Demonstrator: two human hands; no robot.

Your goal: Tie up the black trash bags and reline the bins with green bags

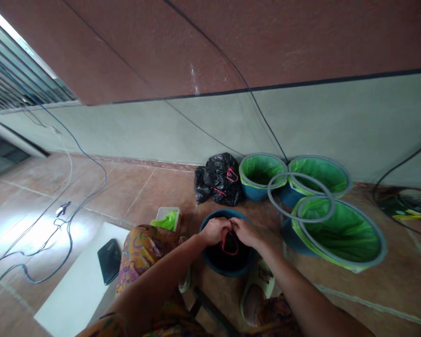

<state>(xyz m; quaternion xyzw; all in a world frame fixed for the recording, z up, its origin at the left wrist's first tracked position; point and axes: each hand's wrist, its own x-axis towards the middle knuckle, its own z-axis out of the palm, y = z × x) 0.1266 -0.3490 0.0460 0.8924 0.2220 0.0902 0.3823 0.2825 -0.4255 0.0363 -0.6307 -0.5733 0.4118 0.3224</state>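
A blue bin (228, 273) stands on the floor between my feet, with what looks like a black bag (215, 259) dark inside it. Over its opening my left hand (215, 231) and my right hand (244, 231) meet, fingers pinched together. Between them they grip a red drawstring (230, 250), whose loop hangs down into the bin. My fingertips partly hide where the cord is held.
Tied black garbage bags (222, 180) lie against the wall. Bins with green liners stand right, one nearest (347, 234); a loose grey ring (273, 206) rests across them. At left are a white box (178, 219), a phone (109, 261) on a white board (73, 285), and cables (70, 234).
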